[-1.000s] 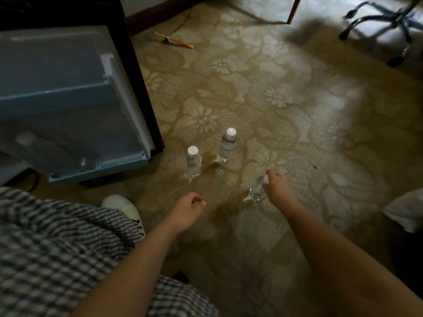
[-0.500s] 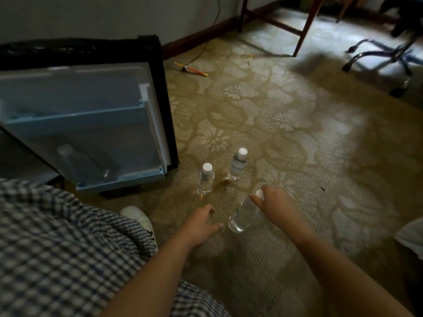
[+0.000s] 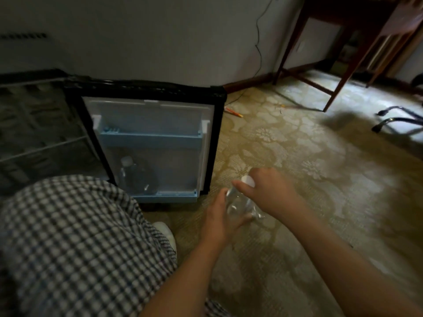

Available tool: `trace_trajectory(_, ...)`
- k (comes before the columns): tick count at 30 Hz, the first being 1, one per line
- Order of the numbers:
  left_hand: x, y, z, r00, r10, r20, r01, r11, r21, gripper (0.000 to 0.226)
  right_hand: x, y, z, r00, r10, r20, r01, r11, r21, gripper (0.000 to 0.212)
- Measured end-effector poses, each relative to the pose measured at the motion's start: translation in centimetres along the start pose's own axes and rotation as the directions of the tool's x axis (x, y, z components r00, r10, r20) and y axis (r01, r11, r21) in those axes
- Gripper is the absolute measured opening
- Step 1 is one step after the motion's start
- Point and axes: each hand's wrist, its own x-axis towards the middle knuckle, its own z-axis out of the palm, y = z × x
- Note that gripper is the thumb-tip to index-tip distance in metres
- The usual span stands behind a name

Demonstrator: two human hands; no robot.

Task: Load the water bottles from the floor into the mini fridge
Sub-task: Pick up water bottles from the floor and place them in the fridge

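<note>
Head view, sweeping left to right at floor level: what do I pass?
Fridge wire shelves → bottle in the door shelf → left hand → water bottle held in both hands → right hand → wooden table leg → chair base.

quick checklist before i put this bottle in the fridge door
1. Grip: right hand holds the water bottle at its neck, left hand cups its body: ok.
2. White cap on: ok; whether it is tight: cannot tell.
3. Fridge door open and facing you: ok.
4. Room on the lower door shelf beside the stored bottle: ok.
5. Other bottles left on the floor: out of view, cannot tell.
</note>
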Motion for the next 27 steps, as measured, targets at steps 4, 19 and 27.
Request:
trace_trajectory(4, 0.7, 1.2, -2.9, 0.997, 0.007, -0.083, 0.000, 0.997, 0.083, 0.069, 1.6, -2.6, -1.7, 0.994, -0.088, -0.063, 0.089, 0.996, 0.021, 0.051)
trace_trajectory(19, 4.1, 5.2, -20.4, 0.985, 0.165, -0.046, -0.146, 0.948, 0.283, 0.064, 7.4, -12.5, -6.2, 0.879, -0.341, -0.332, 0.462, 0.779, 0.423, 0.027)
trace_trajectory(27, 6.6, 3.5, -27.1, 0.997, 0.070, 0.021, -0.073, 0.945, 0.318, 0.069, 12.5, -18.2, -4.6, 0.878, -0.346, -0.330, 0.456, 0.812, 0.363, 0.034)
